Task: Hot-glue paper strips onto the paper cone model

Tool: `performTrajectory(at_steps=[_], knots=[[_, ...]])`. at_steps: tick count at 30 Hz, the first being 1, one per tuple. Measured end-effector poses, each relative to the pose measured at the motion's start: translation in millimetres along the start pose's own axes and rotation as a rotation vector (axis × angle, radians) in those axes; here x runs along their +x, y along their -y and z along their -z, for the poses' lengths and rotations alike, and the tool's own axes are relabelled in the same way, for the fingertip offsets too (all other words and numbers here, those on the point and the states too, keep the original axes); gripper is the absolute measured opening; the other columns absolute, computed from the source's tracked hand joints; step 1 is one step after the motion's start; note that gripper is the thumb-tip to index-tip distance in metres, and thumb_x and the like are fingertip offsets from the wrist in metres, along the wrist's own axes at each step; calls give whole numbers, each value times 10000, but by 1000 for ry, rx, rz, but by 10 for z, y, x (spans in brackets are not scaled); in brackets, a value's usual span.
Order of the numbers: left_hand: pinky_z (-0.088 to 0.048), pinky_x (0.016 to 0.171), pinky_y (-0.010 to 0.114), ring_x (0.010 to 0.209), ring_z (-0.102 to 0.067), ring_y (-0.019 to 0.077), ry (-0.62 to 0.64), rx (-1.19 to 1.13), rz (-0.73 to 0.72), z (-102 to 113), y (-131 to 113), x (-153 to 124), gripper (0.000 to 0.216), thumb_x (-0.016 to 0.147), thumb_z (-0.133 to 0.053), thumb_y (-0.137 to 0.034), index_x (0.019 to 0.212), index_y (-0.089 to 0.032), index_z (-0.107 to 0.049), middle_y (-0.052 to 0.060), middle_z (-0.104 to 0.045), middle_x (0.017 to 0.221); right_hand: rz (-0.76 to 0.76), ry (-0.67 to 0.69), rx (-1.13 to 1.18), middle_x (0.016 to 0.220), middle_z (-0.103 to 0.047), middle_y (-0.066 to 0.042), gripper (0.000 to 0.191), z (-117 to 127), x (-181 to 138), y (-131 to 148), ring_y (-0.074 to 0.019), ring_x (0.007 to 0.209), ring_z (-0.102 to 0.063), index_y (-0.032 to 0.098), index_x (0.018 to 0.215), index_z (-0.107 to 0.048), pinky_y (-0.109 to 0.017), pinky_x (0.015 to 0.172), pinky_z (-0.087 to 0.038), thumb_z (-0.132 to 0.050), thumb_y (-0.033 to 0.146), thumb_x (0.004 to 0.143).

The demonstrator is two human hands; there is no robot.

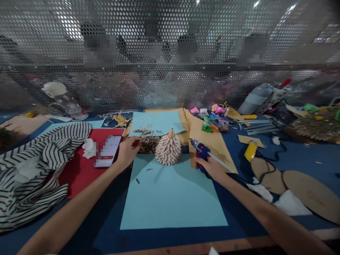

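Note:
A cone-shaped tree (pixel 168 150) covered in overlapping pale husks, with a bare brown tip, stands upright between my hands on light blue paper (pixel 172 198). My right hand (pixel 205 163) is wrapped round a blue glue gun (pixel 203 151); a whitish glue stick (pixel 220 162) sticks out of its back, and its nozzle points up and left. Left of the tree, my left hand (pixel 129 149) has its fingertips pinched together beside a pile of dark striped seed husks (pixel 149 144). Whatever those fingers hold is too small to make out. Two loose husks (pixel 137 181) lie on the paper.
A phone (pixel 108 152) lies on red paper (pixel 82 177) beside striped cloth (pixel 53 148). Small coloured packets (pixel 216 120), a yellow cutter (pixel 250 151), cardboard discs (pixel 309 191) and a black cord (pixel 273 166) are on the right. A perforated metal screen (pixel 159 85) stands behind.

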State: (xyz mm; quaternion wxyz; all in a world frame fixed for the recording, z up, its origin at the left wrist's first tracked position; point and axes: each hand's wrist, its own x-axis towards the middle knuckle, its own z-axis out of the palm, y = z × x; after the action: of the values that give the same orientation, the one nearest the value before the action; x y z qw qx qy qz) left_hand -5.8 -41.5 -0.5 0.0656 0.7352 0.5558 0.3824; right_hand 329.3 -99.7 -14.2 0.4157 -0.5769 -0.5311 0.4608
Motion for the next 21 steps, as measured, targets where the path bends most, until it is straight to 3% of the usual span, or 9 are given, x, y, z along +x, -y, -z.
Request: performTrajectory(at_steps=[6, 11, 16, 21], knots=[[-483, 625, 218, 685, -612, 129, -10, -156, 45, -4, 12, -6, 135, 772, -542, -262, 806, -175, -640, 16, -675, 791, -2, -22, -23, 570, -587, 0, 238, -10, 8, -70, -147, 466, -539, 203, 785, -554, -287, 484, -472, -598, 417, 691], [-501, 627, 227, 698, -623, 141, -5, -269, 121, -23, 48, 6, 165, 758, -590, -311, 808, -163, -643, 30, -678, 797, 188, -179, -379, 760, -648, -53, 179, 52, 30, -100, -193, 600, -589, 218, 866, -548, -307, 514, -471, -543, 334, 729], [-492, 580, 220, 657, -629, 144, -9, -310, 176, -62, 102, 10, 210, 729, -637, -347, 822, -158, -643, 34, -674, 768, 273, -143, -599, 806, -605, -58, 231, 179, -3, -4, -231, 714, -579, 186, 884, -543, -331, 620, -442, -589, 245, 665], [-499, 595, 229, 675, -631, 150, -3, -298, 151, -24, 125, 16, 167, 750, -585, -305, 812, -157, -634, 39, -669, 785, 286, -98, -870, 948, -583, -88, 278, 189, -57, 50, -238, 805, -573, 179, 968, -516, -305, 643, -413, -581, 224, 701]])
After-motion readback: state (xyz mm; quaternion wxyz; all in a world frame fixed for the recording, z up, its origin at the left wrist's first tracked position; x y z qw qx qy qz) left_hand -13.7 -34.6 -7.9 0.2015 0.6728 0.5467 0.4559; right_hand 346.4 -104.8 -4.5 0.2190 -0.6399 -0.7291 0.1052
